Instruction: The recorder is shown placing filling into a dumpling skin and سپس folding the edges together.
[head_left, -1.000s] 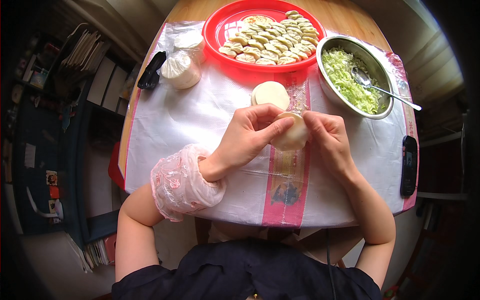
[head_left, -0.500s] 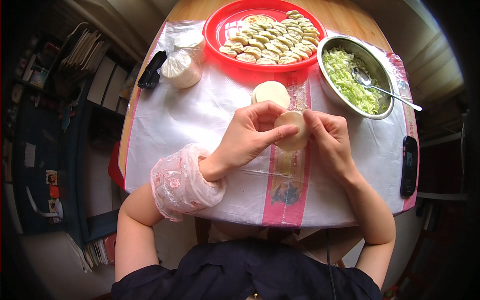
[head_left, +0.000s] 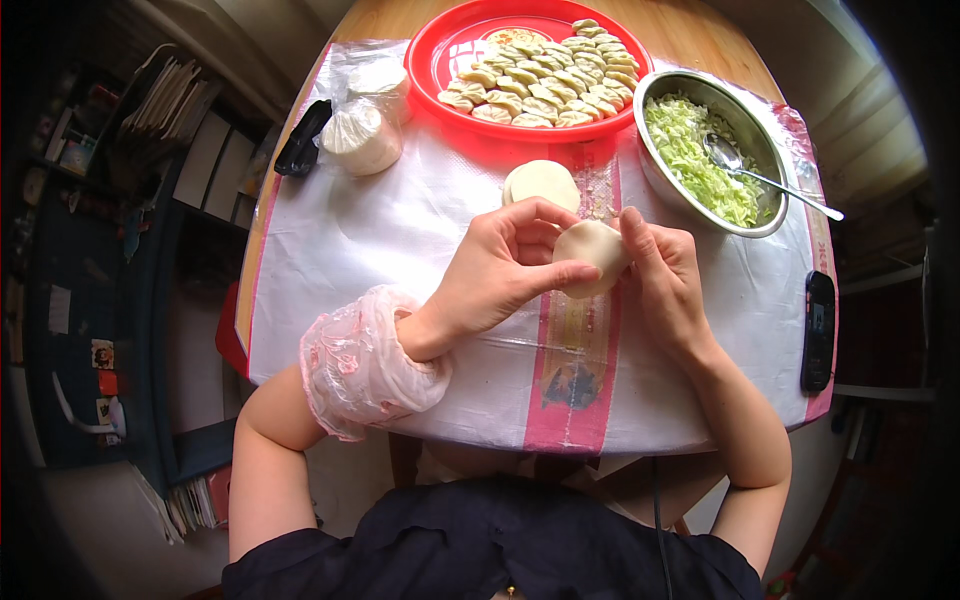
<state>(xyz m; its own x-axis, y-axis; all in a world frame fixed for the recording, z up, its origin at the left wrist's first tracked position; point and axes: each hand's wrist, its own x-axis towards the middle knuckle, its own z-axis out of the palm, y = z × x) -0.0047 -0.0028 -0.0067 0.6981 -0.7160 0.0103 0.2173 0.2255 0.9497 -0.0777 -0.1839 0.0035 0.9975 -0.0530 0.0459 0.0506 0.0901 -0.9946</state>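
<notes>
A round dumpling wrapper (head_left: 588,258) is held up over the middle of the table. My left hand (head_left: 505,258) grips its left side, thumb on the near face and fingers behind. My right hand (head_left: 662,275) is at the wrapper's right edge; its thumb points up and its other fingers are partly hidden, touching the edge. No filling shows on the wrapper. Just beyond my left hand lies a small stack of round wrappers (head_left: 543,184). A steel bowl (head_left: 650,165) of shredded green vegetable (head_left: 690,150) stands to the right, with a spoon (head_left: 770,183) resting in it.
At the back, a red tray (head_left: 425,75) bears rows of folded dumplings (head_left: 555,85). Bagged wrapper stacks (head_left: 362,140) and a black case (head_left: 303,140) sit at the left. A black phone-like handset (head_left: 818,332) lies near the right edge. A plastic cloth (head_left: 330,250) covers the table.
The wrapper has tilted and bends at its right side. My right thumb has lifted off its top edge and moved slightly right and up. My left hand stays nearly still.
</notes>
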